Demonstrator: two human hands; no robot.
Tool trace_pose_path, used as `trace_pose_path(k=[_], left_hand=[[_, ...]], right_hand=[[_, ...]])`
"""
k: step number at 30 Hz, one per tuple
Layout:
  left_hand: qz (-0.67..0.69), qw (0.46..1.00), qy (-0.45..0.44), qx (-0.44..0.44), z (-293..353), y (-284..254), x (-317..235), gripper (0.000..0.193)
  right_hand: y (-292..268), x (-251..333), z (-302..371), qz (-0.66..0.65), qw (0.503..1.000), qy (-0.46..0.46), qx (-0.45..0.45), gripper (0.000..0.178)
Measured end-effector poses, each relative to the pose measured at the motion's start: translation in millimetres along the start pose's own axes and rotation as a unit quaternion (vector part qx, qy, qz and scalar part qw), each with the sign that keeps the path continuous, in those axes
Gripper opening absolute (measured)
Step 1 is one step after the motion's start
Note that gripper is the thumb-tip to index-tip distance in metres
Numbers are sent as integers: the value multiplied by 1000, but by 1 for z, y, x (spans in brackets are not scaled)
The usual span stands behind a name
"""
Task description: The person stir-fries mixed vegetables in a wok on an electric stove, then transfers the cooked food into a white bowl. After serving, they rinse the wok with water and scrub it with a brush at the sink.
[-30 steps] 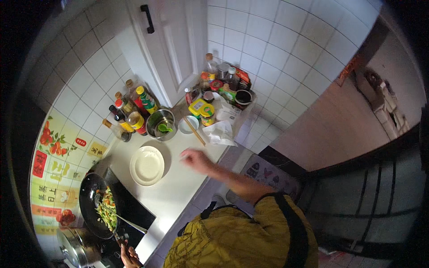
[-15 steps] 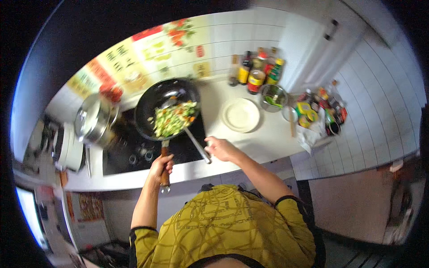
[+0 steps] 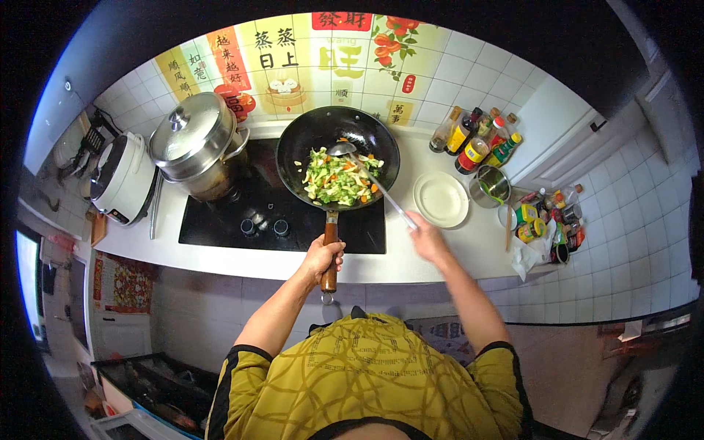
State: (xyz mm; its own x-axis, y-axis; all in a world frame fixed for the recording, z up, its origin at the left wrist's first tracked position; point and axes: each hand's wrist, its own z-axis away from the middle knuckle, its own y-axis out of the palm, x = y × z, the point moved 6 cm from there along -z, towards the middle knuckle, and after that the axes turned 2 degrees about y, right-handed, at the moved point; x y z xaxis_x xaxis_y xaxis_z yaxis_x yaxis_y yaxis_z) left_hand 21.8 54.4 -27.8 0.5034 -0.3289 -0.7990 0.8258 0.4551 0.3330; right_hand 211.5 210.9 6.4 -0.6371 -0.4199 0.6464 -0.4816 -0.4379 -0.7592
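Observation:
A black wok [image 3: 290,165] sits on the dark glass cooktop [image 3: 209,224], holding chopped green vegetables with orange carrot pieces [image 3: 334,180]. My left hand [image 3: 323,258] is wrapped around the wok's brown wooden handle [image 3: 331,233]. To its right, my right hand [image 3: 427,238], slightly blurred, is closed on the end of a long-handled metal ladle [image 3: 389,196]. The ladle's bowl rests on the far side of the food, and its handle slants over the wok's right rim.
Left of the wok stands a lidded steel pot [image 3: 194,136], with a white rice cooker [image 3: 125,180] beyond it. A cream plate [image 3: 441,199] lies right of the cooktop. Behind it are sauce bottles [image 3: 473,150], a steel bowl [image 3: 486,187] and clustered jars [image 3: 532,229].
My right hand, earlier beside the ladle's handle with fingers off it, now grips it. The ladle's handle has swung up and outward. The whole view has shifted, and my left hand keeps the wok handle.

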Motion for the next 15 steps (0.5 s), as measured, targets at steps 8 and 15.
trace_pose_path(k=[8, 15], left_hand=[[2, 1000, -11, -13, -3, -5, 6, 17], [0, 1000, -8, -19, 0, -7, 5, 15]], right_hand=[[-188, 45, 48, 80, 990, -42, 108, 40], [-184, 48, 46, 166, 968, -39, 182, 42]])
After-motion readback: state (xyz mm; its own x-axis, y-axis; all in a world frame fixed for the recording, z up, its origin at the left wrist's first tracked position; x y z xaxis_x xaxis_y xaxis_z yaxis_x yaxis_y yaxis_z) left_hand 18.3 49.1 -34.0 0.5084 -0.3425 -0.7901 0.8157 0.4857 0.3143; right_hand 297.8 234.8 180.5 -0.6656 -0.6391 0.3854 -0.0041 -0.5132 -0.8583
